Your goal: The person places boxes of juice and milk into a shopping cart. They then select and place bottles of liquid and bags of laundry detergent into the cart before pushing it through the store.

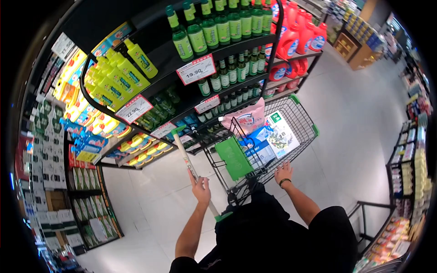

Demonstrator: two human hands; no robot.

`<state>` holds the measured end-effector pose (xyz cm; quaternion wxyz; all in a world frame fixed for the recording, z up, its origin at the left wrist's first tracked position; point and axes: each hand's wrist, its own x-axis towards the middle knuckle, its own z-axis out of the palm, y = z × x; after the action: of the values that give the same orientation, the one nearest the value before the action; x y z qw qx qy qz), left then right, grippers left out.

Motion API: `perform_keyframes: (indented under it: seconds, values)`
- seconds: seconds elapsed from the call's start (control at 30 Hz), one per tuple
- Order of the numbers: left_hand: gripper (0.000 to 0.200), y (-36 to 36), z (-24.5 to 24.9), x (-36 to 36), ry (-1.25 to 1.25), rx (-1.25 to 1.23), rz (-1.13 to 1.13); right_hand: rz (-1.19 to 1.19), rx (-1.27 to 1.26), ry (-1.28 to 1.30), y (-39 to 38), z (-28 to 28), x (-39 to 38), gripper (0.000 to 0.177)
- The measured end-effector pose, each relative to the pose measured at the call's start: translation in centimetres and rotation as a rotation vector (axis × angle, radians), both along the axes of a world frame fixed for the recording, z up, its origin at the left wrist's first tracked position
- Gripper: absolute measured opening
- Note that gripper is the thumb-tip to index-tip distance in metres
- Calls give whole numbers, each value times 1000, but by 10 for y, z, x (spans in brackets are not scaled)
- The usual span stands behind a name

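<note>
My left hand is closed over the pale handle of a shopping cart, its index finger lying along the bar. Beside the cart's near side, my right hand has its fingers spread, fingertips close to the wire rim, with nothing held. The black wire shopping cart has green corners and a green flap. In it lie a pink bag with a spout, a blue-and-white package and a white package with a leaf print.
A black shelf beyond the cart holds green bottles, yellow-green bottles and price tags. Red jugs stand farther along. Tiled floor runs right of the cart toward another stocked shelf. A low rack stands at left.
</note>
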<state>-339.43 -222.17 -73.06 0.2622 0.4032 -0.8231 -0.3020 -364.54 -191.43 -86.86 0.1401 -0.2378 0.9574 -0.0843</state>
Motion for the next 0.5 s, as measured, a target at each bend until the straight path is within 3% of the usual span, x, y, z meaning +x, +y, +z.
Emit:
perform_keyframes:
  seconds: [0.07,0.1,0.2,0.3,0.33,0.37,0.43,0.5]
  values:
    - [14,16,-8,-11,38,-5,23,-190,-23,-101,-1,28,19,53]
    - [14,25,-12,-17,52,3,4,-209,-18,-86,-1,30,32,53]
    - [11,55,-22,-29,107,35,-26,-499,-286,-119,10,30,86,71]
    - [10,81,-27,-32,123,73,-145,-462,-510,-77,23,23,138,65]
    - [11,89,-1,-33,24,440,-153,-478,-513,-71,24,26,148,65]
    - [11,93,1,-34,23,436,-170,-428,-524,-62,26,30,157,60]
    - [12,99,3,-38,128,153,-313,-388,-541,-44,23,48,168,56]
    - [13,100,4,-50,139,173,-316,-333,-341,55,18,75,170,52]
